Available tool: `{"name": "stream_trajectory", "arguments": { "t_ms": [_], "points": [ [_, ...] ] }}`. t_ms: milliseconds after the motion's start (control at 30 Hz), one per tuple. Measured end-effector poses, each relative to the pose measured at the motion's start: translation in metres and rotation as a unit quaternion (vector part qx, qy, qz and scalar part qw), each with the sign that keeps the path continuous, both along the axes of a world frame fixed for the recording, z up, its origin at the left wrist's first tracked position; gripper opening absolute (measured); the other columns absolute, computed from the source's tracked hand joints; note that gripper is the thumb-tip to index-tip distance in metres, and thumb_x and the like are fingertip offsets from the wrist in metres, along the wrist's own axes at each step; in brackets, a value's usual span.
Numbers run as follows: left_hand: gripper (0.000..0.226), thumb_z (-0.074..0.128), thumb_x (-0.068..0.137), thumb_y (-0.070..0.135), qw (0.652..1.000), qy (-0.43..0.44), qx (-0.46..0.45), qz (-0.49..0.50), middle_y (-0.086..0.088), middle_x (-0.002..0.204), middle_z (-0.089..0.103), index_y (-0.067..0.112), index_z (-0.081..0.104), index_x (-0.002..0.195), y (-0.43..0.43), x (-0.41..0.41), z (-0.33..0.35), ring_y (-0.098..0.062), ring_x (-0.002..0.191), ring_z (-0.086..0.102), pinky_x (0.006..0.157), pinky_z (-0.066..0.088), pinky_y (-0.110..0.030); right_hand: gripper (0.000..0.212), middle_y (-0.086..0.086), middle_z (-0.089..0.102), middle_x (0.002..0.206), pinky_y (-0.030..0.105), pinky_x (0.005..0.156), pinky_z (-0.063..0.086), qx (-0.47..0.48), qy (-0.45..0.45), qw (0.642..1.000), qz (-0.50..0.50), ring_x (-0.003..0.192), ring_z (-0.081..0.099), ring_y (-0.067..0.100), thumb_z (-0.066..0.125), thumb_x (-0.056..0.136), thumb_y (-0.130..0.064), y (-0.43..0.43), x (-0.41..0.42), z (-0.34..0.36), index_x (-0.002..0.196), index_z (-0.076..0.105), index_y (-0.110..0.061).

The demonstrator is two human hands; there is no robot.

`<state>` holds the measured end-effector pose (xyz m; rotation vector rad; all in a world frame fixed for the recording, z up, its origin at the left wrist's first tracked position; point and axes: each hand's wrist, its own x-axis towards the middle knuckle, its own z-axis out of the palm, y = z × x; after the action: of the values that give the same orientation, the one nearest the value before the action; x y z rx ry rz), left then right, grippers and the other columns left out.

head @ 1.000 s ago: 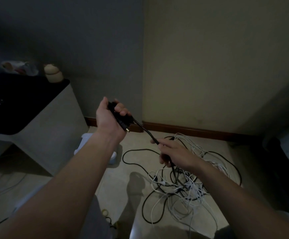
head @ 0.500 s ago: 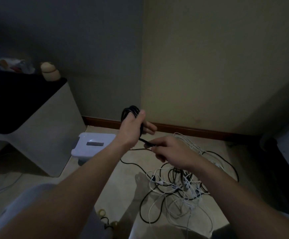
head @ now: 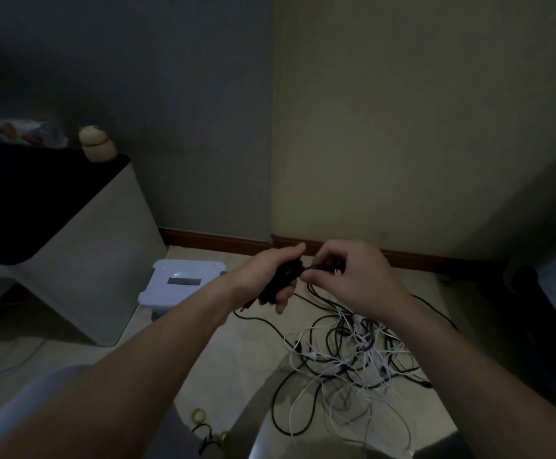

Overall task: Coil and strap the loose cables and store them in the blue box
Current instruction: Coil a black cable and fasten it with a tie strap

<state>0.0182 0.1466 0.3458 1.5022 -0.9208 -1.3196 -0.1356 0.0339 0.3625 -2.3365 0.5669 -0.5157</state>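
Coiling step: left hand [head: 271, 279] clenches thin black rubbery cable coil [head: 281, 276] — right hand [head: 346, 276] pinches its strand; next wrap needs slack from floor tangle [head: 352, 352].

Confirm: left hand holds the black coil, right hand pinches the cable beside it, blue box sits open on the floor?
No: the head view shows the blue box closed. The rest holds: the left hand holds the black coil, and the right hand pinches the cable beside it.

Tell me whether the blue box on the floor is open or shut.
Shut: the blue box has its lid lying flat across the top, a dark strip in the middle, and no interior shows.
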Motion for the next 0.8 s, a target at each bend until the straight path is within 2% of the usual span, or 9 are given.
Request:
{"name": "stream_trajectory", "arguments": {
  "t_ms": [100, 200, 267, 333, 433, 500, 600, 700, 800],
  "points": [
    [0.055, 0.042, 0.096, 0.06, 0.998, 0.052, -0.012, -0.041, -0.011, 0.055, 0.035, 0.007, 0.054, 0.085, 0.002, -0.001, 0.003, -0.022, 0.044, 0.049, 0.073, 0.038, -0.052, 0.048, -0.014, 0.062, 0.059, 0.029, 0.051, 0.041, 0.022, -0.002, 0.997, -0.074, 0.049, 0.051, 0.002, 0.076, 0.051, -0.071, -0.005, -0.004, 0.001, 0.072, 0.06, -0.031],
    [0.057, 0.05, 0.096, 0.052, 0.996, 0.039, -0.015, -0.077, -0.008, 0.053, 0.032, -0.004, 0.057, 0.102, 0.005, -0.01, 0.004, -0.018, 0.047, 0.059, 0.076, 0.034, -0.055, 0.052, -0.012, 0.057, 0.053, 0.031, 0.051, 0.039, 0.037, 0.003, 0.993, -0.112, 0.049, 0.047, 0.006, 0.072, 0.047, -0.071, -0.013, -0.007, -0.003, 0.07, 0.056, -0.027],
    [0.052, 0.054, 0.096, 0.048, 0.995, 0.06, -0.012, -0.079, -0.001, 0.05, 0.034, -0.002, 0.057, 0.11, 0.007, -0.016, 0.005, -0.017, 0.046, 0.056, 0.066, 0.037, -0.043, 0.049, -0.009, 0.055, 0.056, 0.03, 0.053, 0.039, 0.061, 0.006, 0.993, -0.101, 0.052, 0.046, 0.007, 0.07, 0.053, -0.066, -0.015, -0.007, -0.007, 0.071, 0.056, -0.023],
    [0.043, 0.054, 0.098, 0.044, 0.99, 0.117, -0.016, -0.072, 0.005, 0.048, 0.032, 0.002, 0.058, 0.105, 0.007, -0.018, 0.007, -0.014, 0.039, 0.042, 0.054, 0.032, -0.032, 0.04, -0.006, 0.051, 0.061, 0.028, 0.055, 0.037, 0.111, -0.027, 0.992, -0.057, 0.056, 0.044, 0.007, 0.079, 0.067, -0.053, -0.015, -0.007, -0.011, 0.076, 0.057, -0.02],
    [0.027, 0.053, 0.096, 0.038, 0.984, 0.165, -0.021, -0.062, 0.007, 0.045, 0.031, 0.013, 0.061, 0.093, 0.008, -0.017, 0.014, -0.011, 0.034, 0.03, 0.055, 0.016, -0.036, 0.014, -0.006, 0.059, 0.072, 0.029, 0.065, 0.046, 0.175, -0.075, 0.981, -0.018, 0.068, 0.055, 0.008, 0.074, 0.089, -0.021, -0.022, -0.009, -0.011, 0.087, 0.061, -0.015],
    [0.024, 0.05, 0.098, 0.032, 0.98, 0.185, -0.033, -0.063, 0.006, 0.044, 0.037, 0.01, 0.06, 0.095, 0.01, -0.018, 0.016, -0.009, 0.032, 0.031, 0.051, 0.026, -0.03, 0.011, -0.003, 0.058, 0.073, 0.03, 0.063, 0.049, 0.215, -0.077, 0.973, -0.01, 0.069, 0.055, 0.01, 0.069, 0.093, -0.019, -0.026, -0.013, -0.01, 0.089, 0.06, -0.014],
    [0.02, 0.046, 0.099, 0.026, 0.968, 0.237, -0.059, -0.048, 0.008, 0.039, 0.039, 0.01, 0.056, 0.093, 0.014, -0.021, 0.019, -0.008, 0.03, 0.037, 0.05, 0.045, -0.025, 0.022, 0.005, 0.047, 0.068, 0.03, 0.056, 0.042, 0.248, -0.053, 0.967, -0.016, 0.06, 0.045, 0.012, 0.057, 0.1, -0.025, -0.02, -0.012, -0.013, 0.082, 0.055, -0.013],
    [0.018, 0.048, 0.092, 0.028, 0.957, 0.281, -0.068, 0.01, 0.008, 0.034, 0.034, 0.012, 0.054, 0.087, 0.016, -0.018, 0.025, -0.014, 0.036, 0.051, 0.055, 0.051, -0.025, 0.032, 0.006, 0.041, 0.063, 0.028, 0.053, 0.033, 0.341, -0.079, 0.937, -0.008, 0.056, 0.037, 0.014, 0.04, 0.108, -0.019, -0.007, -0.004, -0.022, 0.079, 0.05, -0.011],
    [0.016, 0.048, 0.091, 0.027, 0.932, 0.34, -0.103, 0.072, 0.008, 0.034, 0.033, 0.011, 0.052, 0.086, 0.018, -0.011, 0.029, -0.013, 0.038, 0.049, 0.059, 0.051, -0.024, 0.034, 0.006, 0.045, 0.064, 0.027, 0.055, 0.036, 0.377, -0.084, 0.922, 0.014, 0.053, 0.041, 0.013, 0.035, 0.109, -0.016, 0.002, -0.002, -0.035, 0.081, 0.055, -0.017]
  ]
}}
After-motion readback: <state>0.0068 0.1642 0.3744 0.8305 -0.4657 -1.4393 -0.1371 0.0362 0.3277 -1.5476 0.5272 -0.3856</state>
